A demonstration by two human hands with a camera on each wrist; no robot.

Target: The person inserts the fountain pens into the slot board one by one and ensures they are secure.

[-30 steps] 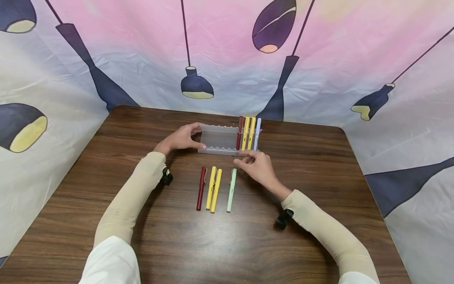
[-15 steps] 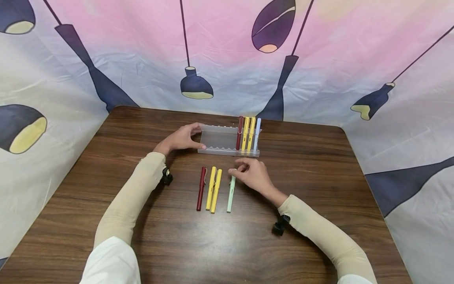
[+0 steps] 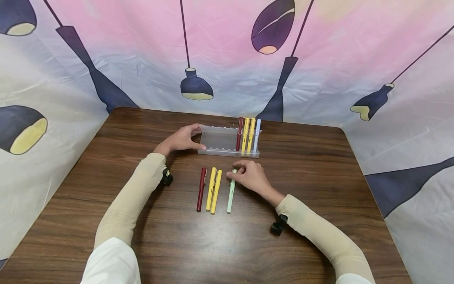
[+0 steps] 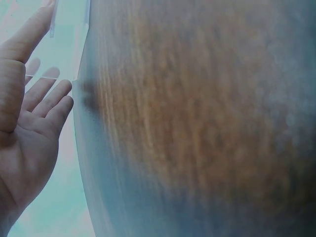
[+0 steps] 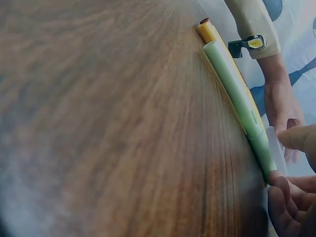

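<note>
My left hand [image 3: 181,139] holds the left end of a clear plastic pen rack [image 3: 218,139], thumb at the front edge and fingers at the back. In the left wrist view, the thumb and fingers straddle the clear end. Four notches to the right hold a dark red pen [image 3: 239,134], two yellow pens and a pale blue pen [image 3: 257,136]. My right hand [image 3: 252,176] is at the cap end of a light green pen [image 3: 231,195] lying on the table. In the right wrist view, a fingertip meets the pen's end, while the thumb stands apart from it.
Left of the green pen lie a dark red pen [image 3: 201,190] and two yellow pens [image 3: 214,193], all roughly parallel. The wooden table [image 3: 170,236] ends at a printed cloth backdrop [image 3: 149,79] close behind the rack.
My right hand has come down and left from the rack's front right edge to the green pen's cap end. My left hand stays at the rack; the pens have not moved.
</note>
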